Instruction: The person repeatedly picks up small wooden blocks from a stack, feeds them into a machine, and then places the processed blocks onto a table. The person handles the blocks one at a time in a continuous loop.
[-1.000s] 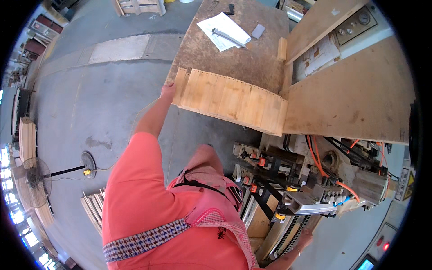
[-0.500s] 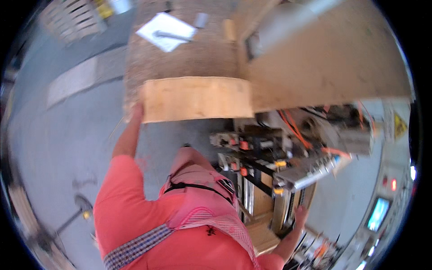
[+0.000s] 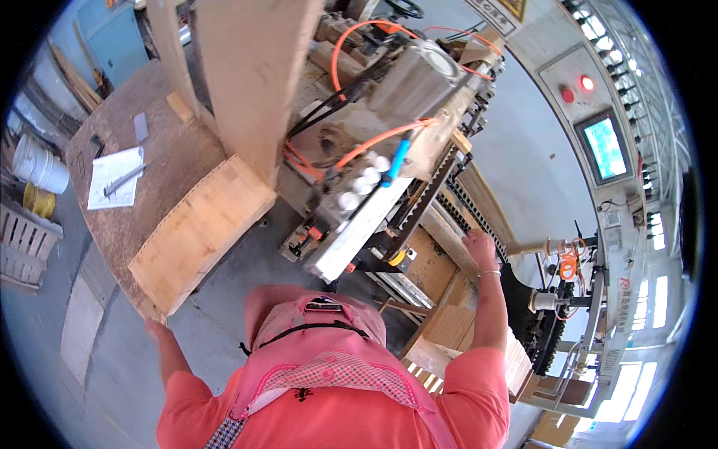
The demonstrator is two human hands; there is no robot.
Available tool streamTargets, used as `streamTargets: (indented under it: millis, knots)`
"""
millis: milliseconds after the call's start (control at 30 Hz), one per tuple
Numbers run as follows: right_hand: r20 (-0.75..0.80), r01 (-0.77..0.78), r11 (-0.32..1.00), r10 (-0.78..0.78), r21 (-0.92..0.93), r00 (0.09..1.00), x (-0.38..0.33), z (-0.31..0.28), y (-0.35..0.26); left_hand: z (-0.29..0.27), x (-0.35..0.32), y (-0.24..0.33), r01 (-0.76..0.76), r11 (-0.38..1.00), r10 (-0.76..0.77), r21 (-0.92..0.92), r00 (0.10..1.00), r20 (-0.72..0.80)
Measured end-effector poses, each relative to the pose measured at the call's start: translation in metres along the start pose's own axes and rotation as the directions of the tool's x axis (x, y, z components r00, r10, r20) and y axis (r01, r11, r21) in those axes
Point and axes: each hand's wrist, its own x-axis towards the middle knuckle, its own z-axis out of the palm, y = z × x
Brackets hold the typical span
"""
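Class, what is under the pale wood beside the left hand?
The brown table shows along the far edge of the pale wood and appears to support it; whatever lies directly beneath is covered.

The brown table [image 3: 170, 173] bears a row of wooden boards [image 3: 202, 228] along one edge, white paper [image 3: 114, 166] under a caliper [image 3: 124, 180], a small grey slab [image 3: 140, 127] and a wood block [image 3: 179, 107].

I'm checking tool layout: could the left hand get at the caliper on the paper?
Probably, with a stretch: the left hand is by the wooden boards, and bare tabletop leads to the caliper.
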Motion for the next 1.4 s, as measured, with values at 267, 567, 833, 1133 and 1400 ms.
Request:
streamTargets:
  millis: [267,567,833,1133,1400]
  knots:
    - [-0.247,0.156,0.958,-0.095,0.242,0.964,0.142,-0.018,0.002,0.074,-0.25,0.097,0.235,0.84,-0.022,-0.49,0.916,0.401]
    - [-0.306,0.38,0.913,-0.323,0.15,0.895,0.309,-0.003,-0.006,0.155,-0.539,0.447,-0.509,0.546,0.836,-0.665,0.283,0.47]
    - [-0.063,0.326,0.934,-0.32,0.149,0.945,0.347,0.019,-0.012,0.211,-0.581,0.46,-0.787,0.378,0.81,-0.487,0.026,0.586]
    - [-0.026,0.332,0.925,-0.333,0.188,0.943,0.354,0.028,-0.011,0.209,-0.586,0.472,-0.767,0.485,0.738,-0.421,0.1,0.668]
    - [0.031,0.3,0.942,-0.308,0.15,0.951,0.346,0.028,-0.02,0.213,-0.584,0.47,-0.754,0.514,0.707,-0.408,0.104,0.7]
